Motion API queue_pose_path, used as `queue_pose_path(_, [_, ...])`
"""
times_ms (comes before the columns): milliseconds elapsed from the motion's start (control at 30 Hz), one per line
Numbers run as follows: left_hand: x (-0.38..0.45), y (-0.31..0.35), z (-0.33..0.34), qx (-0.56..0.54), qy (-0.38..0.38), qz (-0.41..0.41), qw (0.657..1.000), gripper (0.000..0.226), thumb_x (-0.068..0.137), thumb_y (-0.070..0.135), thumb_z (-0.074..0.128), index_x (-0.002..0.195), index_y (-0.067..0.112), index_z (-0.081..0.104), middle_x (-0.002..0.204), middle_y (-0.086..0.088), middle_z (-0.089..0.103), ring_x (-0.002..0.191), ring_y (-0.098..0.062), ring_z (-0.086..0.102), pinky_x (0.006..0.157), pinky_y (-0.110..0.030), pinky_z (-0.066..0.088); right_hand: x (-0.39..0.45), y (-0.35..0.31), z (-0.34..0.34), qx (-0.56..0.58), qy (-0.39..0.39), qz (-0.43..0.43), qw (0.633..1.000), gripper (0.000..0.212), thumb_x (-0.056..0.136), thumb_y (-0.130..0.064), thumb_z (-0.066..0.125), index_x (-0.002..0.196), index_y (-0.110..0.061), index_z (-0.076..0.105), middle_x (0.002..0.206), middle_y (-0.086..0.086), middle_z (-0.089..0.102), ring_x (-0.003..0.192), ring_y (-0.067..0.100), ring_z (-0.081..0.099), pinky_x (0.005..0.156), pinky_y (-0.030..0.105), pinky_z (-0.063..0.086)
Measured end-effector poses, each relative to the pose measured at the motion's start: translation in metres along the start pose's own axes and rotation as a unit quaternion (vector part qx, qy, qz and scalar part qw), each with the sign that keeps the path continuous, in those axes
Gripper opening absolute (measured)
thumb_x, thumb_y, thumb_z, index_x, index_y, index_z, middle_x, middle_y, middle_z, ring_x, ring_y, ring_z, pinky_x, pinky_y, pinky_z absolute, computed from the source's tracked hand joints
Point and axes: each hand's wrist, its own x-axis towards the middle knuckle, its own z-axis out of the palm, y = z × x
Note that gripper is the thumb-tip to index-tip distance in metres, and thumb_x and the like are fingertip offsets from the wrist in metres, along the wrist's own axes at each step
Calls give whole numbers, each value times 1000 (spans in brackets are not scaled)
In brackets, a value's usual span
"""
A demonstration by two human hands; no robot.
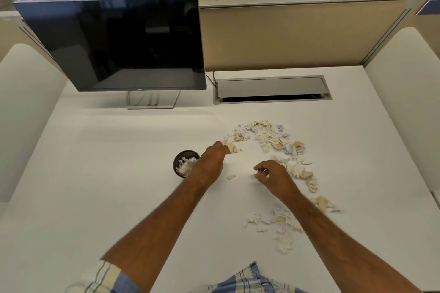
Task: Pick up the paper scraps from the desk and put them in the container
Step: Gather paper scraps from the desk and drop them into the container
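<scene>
Your left hand (pixel 212 157) closes on a tan scrap (pixel 231 147); your right hand (pixel 271 175) pinches a small scrap; the container (pixel 184 162) sits left of both.

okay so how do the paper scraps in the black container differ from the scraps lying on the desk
The scraps in the container form one small packed heap inside the black container; the scraps on the desk spread loosely in a long curving trail. The container's heap sits beside the left hand; the desk trail runs mostly beyond and beside the right hand. Both mix white, tan and pale purple torn pieces.
</scene>
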Motion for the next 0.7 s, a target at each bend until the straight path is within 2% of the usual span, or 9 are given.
queue_pose_path(133, [25,-5,4,115,-47,2,992,58,90,-13,49,141,14,46,140,-11,41,116,-30,49,89,-43,54,6,-10,22,-14,-40,-29,999,21,88,-19,75,109,-14,73,102,0,64,86,12,62,80,24,51])
queue_pose_path(233, [39,-6,9,168,-73,17,983,69,89,-11,54,149,18,37,156,-10,26,127,-32,43,91,-43,55,13,-19,37,-29,-67,-63,995,25,89,-21,73,114,-16,69,105,-1,59,93,10,58,85,22,47])
queue_pose_path(333, [51,-7,10,190,-90,24,977,70,89,-7,57,149,23,36,162,-10,18,134,-33,39,92,-42,53,19,-25,46,-58,-81,-80,992,32,89,-29,74,119,-21,66,115,1,57,105,15,58,93,30,50])
queue_pose_path(400, [57,-8,11,192,-102,22,976,67,89,-6,59,147,23,40,160,-9,20,133,-33,39,92,-41,53,21,-26,50,-72,-88,-81,990,35,88,-34,75,120,-23,66,118,1,56,110,16,57,95,34,51])
queue_pose_path(533, [63,-10,15,187,-123,10,975,62,87,-4,66,142,18,45,155,-12,26,129,-34,41,91,-43,54,21,-25,54,-117,-96,-110,982,33,89,-40,72,119,-28,66,117,-2,53,110,16,51,89,31,50])
queue_pose_path(700, [63,-15,22,153,-115,-4,982,41,88,-7,61,124,10,51,137,-14,41,112,-32,50,83,-43,54,23,-22,56,-144,-91,-157,973,19,94,-24,66,112,-21,73,114,2,60,103,19,58,86,32,52])
